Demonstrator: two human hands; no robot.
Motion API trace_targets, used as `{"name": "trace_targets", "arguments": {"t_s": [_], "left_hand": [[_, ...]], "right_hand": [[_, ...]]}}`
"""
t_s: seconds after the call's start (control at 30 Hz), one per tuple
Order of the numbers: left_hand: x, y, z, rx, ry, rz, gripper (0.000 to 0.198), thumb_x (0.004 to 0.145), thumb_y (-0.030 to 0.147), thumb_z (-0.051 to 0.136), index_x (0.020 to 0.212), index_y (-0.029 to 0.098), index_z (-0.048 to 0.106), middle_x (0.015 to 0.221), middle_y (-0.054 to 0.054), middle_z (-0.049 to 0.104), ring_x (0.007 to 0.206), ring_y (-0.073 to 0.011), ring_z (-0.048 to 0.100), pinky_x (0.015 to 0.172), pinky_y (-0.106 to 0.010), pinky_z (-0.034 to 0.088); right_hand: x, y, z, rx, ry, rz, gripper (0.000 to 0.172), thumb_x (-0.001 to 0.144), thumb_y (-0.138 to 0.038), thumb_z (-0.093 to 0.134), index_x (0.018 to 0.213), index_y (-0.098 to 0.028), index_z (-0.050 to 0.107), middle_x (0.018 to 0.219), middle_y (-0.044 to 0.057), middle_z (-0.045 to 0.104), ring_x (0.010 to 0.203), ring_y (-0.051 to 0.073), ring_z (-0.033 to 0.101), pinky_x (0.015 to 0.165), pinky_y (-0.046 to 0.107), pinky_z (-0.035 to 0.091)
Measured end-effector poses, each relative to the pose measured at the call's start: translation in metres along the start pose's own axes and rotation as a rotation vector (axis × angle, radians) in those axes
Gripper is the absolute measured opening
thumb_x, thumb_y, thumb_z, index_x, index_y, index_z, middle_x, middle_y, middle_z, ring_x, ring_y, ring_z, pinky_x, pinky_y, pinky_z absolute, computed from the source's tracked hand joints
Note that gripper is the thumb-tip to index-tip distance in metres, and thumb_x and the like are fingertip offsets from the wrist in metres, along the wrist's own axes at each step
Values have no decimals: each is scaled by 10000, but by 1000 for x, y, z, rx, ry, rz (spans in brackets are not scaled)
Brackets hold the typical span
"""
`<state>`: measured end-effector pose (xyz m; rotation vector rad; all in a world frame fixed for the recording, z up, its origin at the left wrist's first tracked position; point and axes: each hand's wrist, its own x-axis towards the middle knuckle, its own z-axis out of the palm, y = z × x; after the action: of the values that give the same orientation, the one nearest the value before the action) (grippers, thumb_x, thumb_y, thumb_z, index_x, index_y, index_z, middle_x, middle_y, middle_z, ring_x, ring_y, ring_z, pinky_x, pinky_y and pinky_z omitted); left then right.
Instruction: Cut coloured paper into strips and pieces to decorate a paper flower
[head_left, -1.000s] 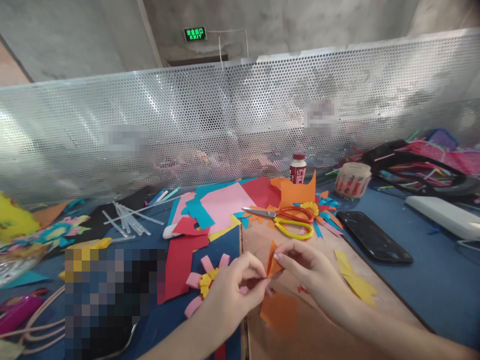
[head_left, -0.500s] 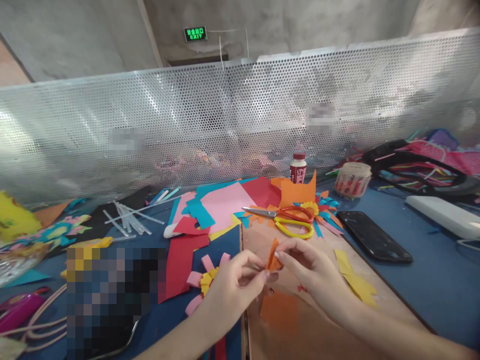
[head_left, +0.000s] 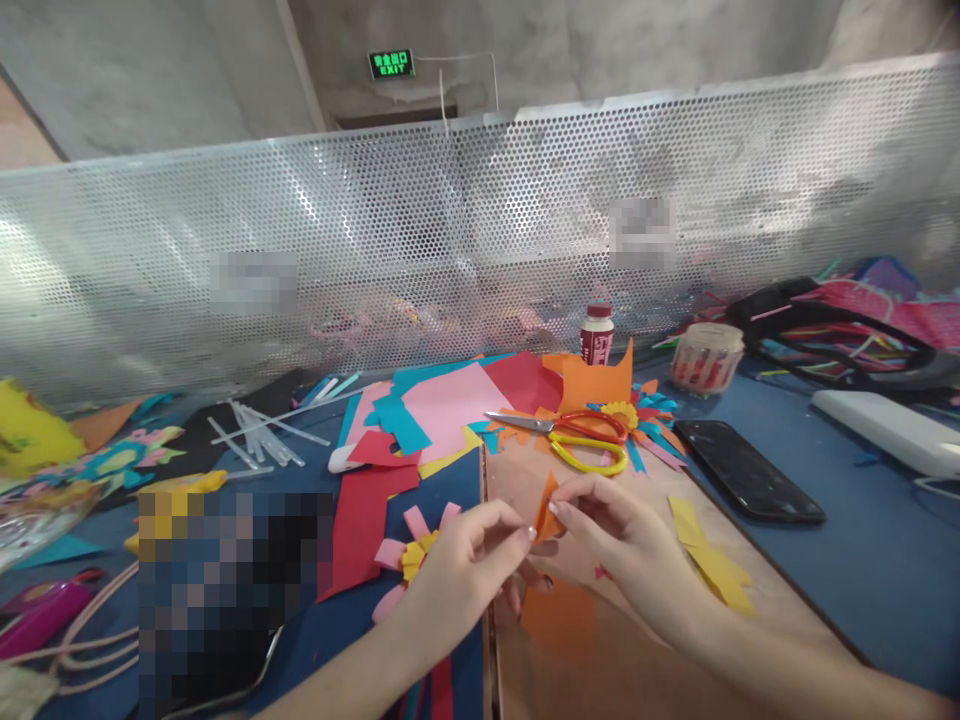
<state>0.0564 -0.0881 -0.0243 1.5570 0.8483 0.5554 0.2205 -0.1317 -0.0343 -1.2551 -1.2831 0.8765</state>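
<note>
Between my two hands is a small folded piece of orange paper (head_left: 548,508), held above the wooden board. My right hand (head_left: 619,530) pinches its upper right side with thumb and forefinger. At its lower left edge, the thumb and forefinger of my left hand (head_left: 480,555) close on the paper, the other fingers curled loosely below. An orange sheet (head_left: 559,615) lies beneath the hands. Beyond them rest scissors (head_left: 585,435) with red and yellow handles. A pink paper flower with a yellow centre (head_left: 416,555) is partly hidden behind my left hand.
A phone (head_left: 750,475) and yellow paper scraps (head_left: 709,560) lie to the right. Coloured sheets (head_left: 450,400), a small bottle (head_left: 597,335) and a glass jar (head_left: 706,358) stand or lie toward the perforated metal screen (head_left: 465,230). Clear glue sticks (head_left: 262,435) are at left.
My left thumb has shifted slightly up along the orange paper's edge, and the lower left fingers have spread downward. My right hand keeps its pinch almost unmoved.
</note>
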Motion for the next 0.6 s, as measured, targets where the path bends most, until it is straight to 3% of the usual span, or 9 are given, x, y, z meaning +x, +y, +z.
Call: {"name": "trace_targets", "arguments": {"t_s": [0.33, 0.5, 0.6], "left_hand": [[0, 1, 0, -62, -50, -42, 294, 786, 417, 545, 685, 145, 501, 616, -56, 674, 416, -83, 526, 428, -192, 376], [1, -5, -2, -55, -62, -34, 271, 813, 418, 512, 770, 151, 516, 605, -12, 629, 412, -88, 531, 418, -201, 416], [1, -5, -2, -63, 10, 24, 223, 810, 362, 531, 918, 168, 509, 756, -18, 625, 548, -114, 590, 447, -208, 462]], "right_hand": [[-2, 2, -1, -37, -21, -3, 144, 800, -341, 544, 785, -206, 589, 771, 4, 614, 720, 140, 555, 667, 257, 449], [1, 2, -2, -43, -21, -7, 158, 802, -350, 539, 787, -201, 590, 776, 8, 625, 727, 142, 571, 680, 259, 454], [2, 4, -1, -53, -2, -14, 176, 798, -366, 541, 784, -197, 590, 772, 10, 625, 716, 138, 569, 663, 249, 453]]}}
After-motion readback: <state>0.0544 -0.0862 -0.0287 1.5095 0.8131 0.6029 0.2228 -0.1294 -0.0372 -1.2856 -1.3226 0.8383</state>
